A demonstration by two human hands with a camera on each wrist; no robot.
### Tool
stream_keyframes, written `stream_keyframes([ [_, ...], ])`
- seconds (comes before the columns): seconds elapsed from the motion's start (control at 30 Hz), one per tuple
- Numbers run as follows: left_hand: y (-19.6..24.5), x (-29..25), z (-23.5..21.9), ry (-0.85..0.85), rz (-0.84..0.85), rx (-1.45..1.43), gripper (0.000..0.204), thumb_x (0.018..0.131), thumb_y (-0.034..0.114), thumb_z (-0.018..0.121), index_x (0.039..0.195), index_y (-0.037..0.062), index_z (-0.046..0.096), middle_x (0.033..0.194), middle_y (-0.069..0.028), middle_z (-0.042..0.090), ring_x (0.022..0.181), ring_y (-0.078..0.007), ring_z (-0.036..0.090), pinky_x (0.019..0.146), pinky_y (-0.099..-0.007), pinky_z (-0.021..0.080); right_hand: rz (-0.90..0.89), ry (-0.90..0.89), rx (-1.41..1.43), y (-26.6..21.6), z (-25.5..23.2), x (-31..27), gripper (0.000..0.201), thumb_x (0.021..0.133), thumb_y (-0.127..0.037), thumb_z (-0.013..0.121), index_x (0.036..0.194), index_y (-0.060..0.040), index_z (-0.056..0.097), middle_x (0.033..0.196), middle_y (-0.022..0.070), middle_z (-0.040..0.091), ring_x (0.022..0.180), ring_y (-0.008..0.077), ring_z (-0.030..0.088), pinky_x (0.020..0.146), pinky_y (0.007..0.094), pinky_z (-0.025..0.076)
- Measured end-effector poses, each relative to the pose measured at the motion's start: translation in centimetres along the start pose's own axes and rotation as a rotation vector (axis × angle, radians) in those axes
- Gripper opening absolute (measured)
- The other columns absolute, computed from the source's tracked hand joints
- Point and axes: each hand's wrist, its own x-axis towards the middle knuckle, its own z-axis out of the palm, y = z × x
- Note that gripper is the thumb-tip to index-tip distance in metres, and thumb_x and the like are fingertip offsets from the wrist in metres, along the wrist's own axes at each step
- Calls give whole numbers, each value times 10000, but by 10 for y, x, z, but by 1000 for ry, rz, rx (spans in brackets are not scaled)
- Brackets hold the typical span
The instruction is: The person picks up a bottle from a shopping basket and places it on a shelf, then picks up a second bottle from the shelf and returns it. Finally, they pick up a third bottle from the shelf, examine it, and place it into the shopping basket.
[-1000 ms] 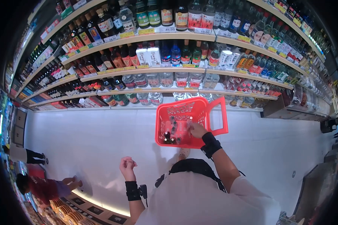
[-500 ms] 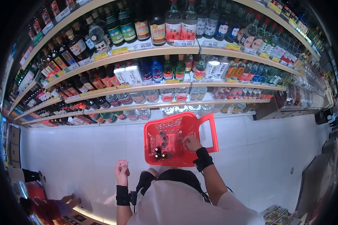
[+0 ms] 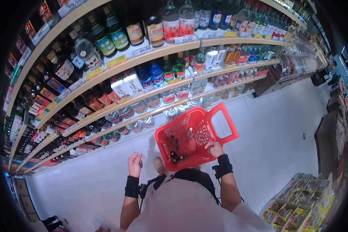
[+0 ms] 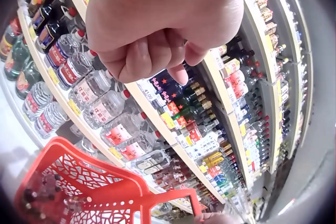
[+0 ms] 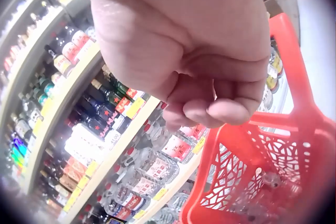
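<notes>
A red plastic basket [image 3: 200, 136] with an upright handle [image 3: 227, 123] stands on the white floor in front of the bottle shelves. Several small bottles [image 3: 176, 150] lie in its bottom. My right hand [image 3: 214, 149] hovers at the basket's near rim. In the right wrist view my right hand [image 5: 194, 50] is curled into a fist with nothing visible in it, above the basket [image 5: 262, 176]. My left hand [image 3: 136, 160] is raised to the left of the basket. My left hand [image 4: 152, 29] has its fingers curled and holds nothing I can see, with the basket [image 4: 79, 187] below it.
Long shelves [image 3: 143, 54] packed with bottles and price tags run across the back. A low display of packaged goods [image 3: 294, 205] stands at the lower right. A dark counter [image 3: 326, 143] lines the right side. White tiled floor [image 3: 274, 127] stretches to the right.
My right hand has drawn back from inside the basket to its near rim. The view has swung and moved closer to the shelves. My left hand stays raised and curled.
</notes>
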Motion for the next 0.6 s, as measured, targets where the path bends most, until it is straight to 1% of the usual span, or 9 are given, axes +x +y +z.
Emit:
stream_keyframes([
  [0.03,0,9,-9,6,11,59,305,988,252,552,759,62,618,515,82,371,442,-18,306,425,-220,215,168,11,57,-19,7,-10,284,764,117,429,810,-9,679,692,51,624,607,111,556,546,279,428],
  [0.07,-2,18,-20,-9,36,124,322,981,245,563,717,65,603,513,77,383,453,-19,318,435,-223,226,74,69,63,-9,17,-12,275,785,105,434,816,-14,680,675,28,598,588,94,522,524,272,401],
  [0.1,-3,27,-30,-26,58,192,345,974,238,575,674,68,587,510,71,394,464,-19,330,446,-226,237,133,47,33,-11,20,-15,304,783,43,423,860,-55,700,734,119,654,593,211,636,518,351,532],
  [0.13,-5,36,-38,-21,76,243,394,963,230,591,608,70,536,511,64,406,484,-24,343,467,-231,264,98,93,-40,4,27,-14,281,784,42,440,851,-45,699,743,134,657,657,213,643,614,348,519],
  [0.17,-9,44,-48,-32,102,272,425,953,229,604,576,71,487,513,53,419,486,-35,368,470,-237,291,23,130,-28,3,35,-19,251,787,86,445,826,-17,671,649,12,559,558,91,478,507,264,377],
  [0.2,-9,48,-56,-55,93,263,428,950,227,606,570,73,479,513,50,424,486,-37,375,471,-238,297,-16,145,-72,-1,41,-25,255,792,79,441,838,-20,671,642,15,546,563,95,480,510,270,379],
  [0.27,-5,53,-67,-103,83,248,436,944,223,610,560,79,463,515,42,433,487,-42,387,472,-241,309,112,146,-77,-22,53,-43,268,794,75,416,871,-15,657,645,34,558,582,110,504,519,276,399],
  [0.43,-4,60,-87,-136,-21,207,424,935,241,620,568,94,464,533,39,443,475,-43,378,461,-237,301,166,130,110,-24,82,-76,301,778,83,380,932,-6,623,688,65,593,594,128,538,521,285,420],
  [0.6,-10,66,-87,-112,-67,141,436,938,281,635,577,98,476,532,52,425,469,-34,345,451,-235,265,290,68,106,-31,80,-76,342,757,100,358,969,-3,606,715,82,605,545,129,530,481,275,419],
])
